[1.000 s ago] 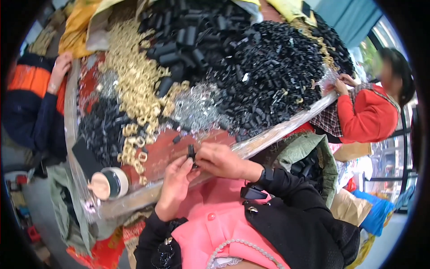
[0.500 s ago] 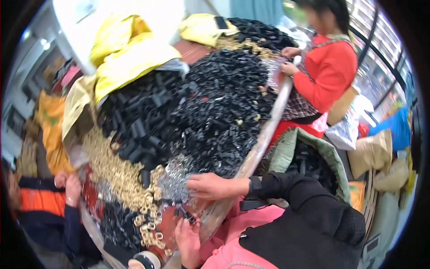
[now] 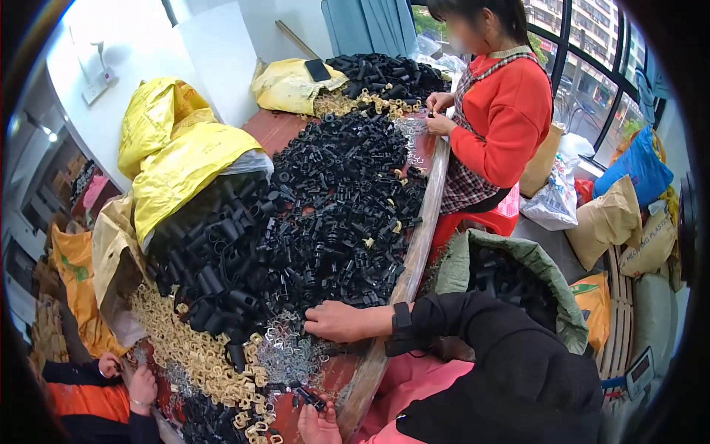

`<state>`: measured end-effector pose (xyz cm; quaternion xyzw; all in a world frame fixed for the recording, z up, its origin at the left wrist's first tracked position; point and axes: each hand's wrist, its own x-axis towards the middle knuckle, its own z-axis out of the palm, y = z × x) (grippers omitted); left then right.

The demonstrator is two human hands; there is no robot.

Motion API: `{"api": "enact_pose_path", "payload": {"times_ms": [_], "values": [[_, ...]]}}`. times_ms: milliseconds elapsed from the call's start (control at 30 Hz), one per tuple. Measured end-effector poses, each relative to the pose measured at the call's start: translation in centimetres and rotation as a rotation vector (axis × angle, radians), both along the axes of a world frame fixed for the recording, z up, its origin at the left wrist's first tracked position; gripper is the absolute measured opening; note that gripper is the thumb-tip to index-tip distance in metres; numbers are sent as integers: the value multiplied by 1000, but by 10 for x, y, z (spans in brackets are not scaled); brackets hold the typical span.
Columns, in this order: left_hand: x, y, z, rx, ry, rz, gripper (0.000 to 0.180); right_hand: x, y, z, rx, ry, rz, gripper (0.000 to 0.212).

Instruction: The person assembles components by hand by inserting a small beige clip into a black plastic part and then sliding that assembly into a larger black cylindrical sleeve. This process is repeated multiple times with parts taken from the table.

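Note:
My left hand (image 3: 319,423) is at the table's near edge, palm up, with its fingers closed on a small black plastic part (image 3: 309,398). My right hand (image 3: 336,321) reaches across the wooden rim, with curled fingertips down where the small black parts (image 3: 340,251) meet the heap of silvery metal clips (image 3: 290,354). Whatever those fingertips pinch is hidden. Beige plastic rings (image 3: 214,370) lie spread left of the clips. Larger black tubular pieces (image 3: 214,274) are heaped behind the rings.
A co-worker in red (image 3: 510,111) works at the far right side, another person's hands (image 3: 140,388) at the left. Yellow sacks (image 3: 177,163) rest on the table. An open green sack (image 3: 573,311) of black parts stands by my right arm. A wooden rim (image 3: 421,255) edges the table.
My view has shifted and sharpened. My right hand has moved from over the metal clips to the near edge of the black parts. My left hand still holds its black part.

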<state>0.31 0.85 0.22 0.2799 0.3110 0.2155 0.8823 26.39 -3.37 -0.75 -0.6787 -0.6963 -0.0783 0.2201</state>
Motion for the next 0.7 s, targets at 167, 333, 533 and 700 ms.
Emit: {"api": "enact_pose_path", "payload": {"times_ms": [167, 333, 533, 700], "values": [[9, 0, 11, 9, -45, -31, 11, -3, 18, 8, 70, -48, -16, 13], [13, -4, 20, 35, 68, 14, 10, -14, 33, 0, 58, -152, 23, 12], [5, -9, 17, 96, 20, 2, 9, -13, 26, -2, -16, -177, 7, 11], [8, -20, 35, 105, 31, 8, 10, -7, 15, -12, 41, -173, 6, 12]]}}
